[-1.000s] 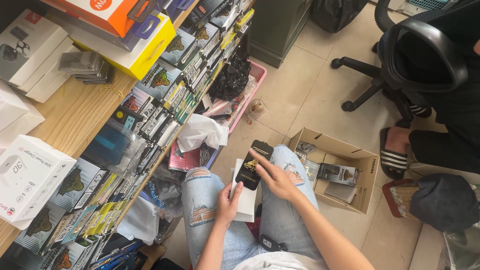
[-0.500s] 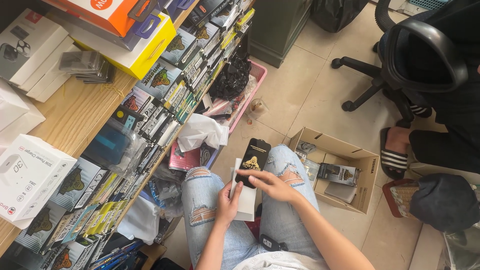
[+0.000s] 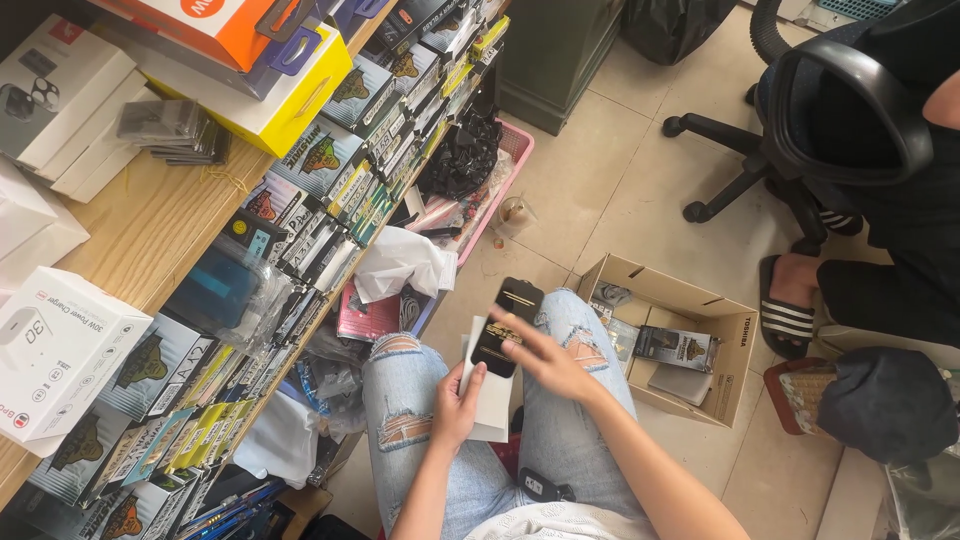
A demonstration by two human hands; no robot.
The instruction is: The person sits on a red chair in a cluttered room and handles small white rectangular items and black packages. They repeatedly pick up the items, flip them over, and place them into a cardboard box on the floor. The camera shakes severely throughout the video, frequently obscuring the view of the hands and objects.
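Black phone case [image 3: 506, 325] under right hand [image 3: 556, 362], fingers spread; left hand [image 3: 456, 408] grips white sleeve [image 3: 492, 400].

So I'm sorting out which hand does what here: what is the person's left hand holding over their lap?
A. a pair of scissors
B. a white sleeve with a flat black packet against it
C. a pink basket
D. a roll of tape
B: the left hand grips a white sleeve with a flat black packet lying against it, while the right hand rests its fingers on the packet.
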